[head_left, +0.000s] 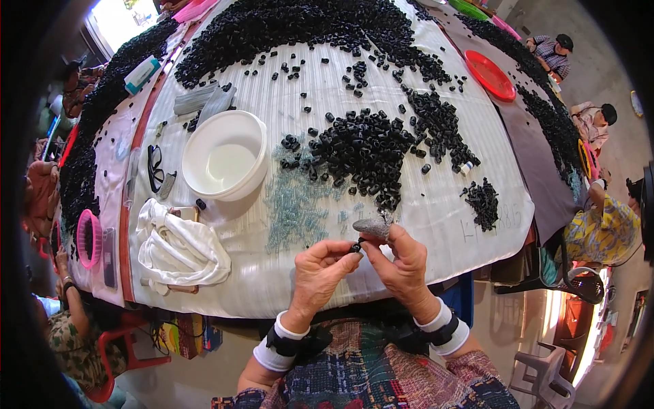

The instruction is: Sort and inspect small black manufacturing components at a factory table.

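I'm pinching a small black piece (355, 247) btwn the fingers of my left hand (320, 269) and right hand (402, 262), just over the near edge of the bench (436, 225). A heap of black pieces (364, 153) w/ pale blue bits (296, 208) is lying just beyond, a white bowl (225, 155) and white cloth (178, 247) sitting to my left.

Tiny black cylinder piece (355, 247) pinched between the fingertips of both hands just above the near table edge, with 1 small grey cloth-looking wad (372, 227) tucked against the right hand's thumb side.
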`<state>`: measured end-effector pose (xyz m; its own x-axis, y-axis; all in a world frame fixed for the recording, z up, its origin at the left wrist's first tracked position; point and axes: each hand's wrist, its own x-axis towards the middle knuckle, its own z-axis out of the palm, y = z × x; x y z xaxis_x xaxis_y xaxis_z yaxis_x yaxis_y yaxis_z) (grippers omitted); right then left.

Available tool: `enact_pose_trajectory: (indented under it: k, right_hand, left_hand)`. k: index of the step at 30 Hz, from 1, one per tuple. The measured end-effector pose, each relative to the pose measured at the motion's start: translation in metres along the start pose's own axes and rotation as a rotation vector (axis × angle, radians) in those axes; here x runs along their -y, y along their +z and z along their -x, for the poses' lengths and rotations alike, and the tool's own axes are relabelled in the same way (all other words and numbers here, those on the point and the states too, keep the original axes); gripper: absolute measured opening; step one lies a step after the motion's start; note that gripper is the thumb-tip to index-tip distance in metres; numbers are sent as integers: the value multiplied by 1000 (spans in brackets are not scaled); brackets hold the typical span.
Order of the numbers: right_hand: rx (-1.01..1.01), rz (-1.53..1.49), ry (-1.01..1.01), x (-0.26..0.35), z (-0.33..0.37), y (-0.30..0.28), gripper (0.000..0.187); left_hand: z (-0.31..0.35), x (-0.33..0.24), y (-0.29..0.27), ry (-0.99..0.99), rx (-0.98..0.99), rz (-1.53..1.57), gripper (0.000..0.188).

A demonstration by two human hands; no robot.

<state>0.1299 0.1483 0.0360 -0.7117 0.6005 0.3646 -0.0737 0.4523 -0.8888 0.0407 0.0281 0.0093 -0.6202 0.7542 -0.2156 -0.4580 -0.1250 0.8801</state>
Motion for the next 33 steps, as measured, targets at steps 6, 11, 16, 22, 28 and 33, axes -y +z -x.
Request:
enact_pose_trajectory:
  k: [6, 11, 16, 22, 28, 33]
  right_hand:
    - [3, 139, -34, -4, 4, -3, 25]
    - [19, 160, -30, -8, 7, -5, 26]
    - [-3, 181, -79, -11, 6, -1, 25]
    - [-20, 189, -130, -11, 6, 0, 23]
    - [80, 288, -223, -7, 4, -7, 28]
    - [136, 331, -280, -4, 1, -9, 29]
  left_hand:
    - [0, 0, 6, -6, -41, -16, 18]
    - [0, 3, 7, 5, -46, -43, 18]
    - [-1, 4, 7, -19, -55, -41, 18]
    - [-2, 8, 6, -39, -73, -27, 16]
    - [-1, 6, 4, -52, -44, -78, 18]
    - [-2, 1, 5, -117, -50, -96, 18]
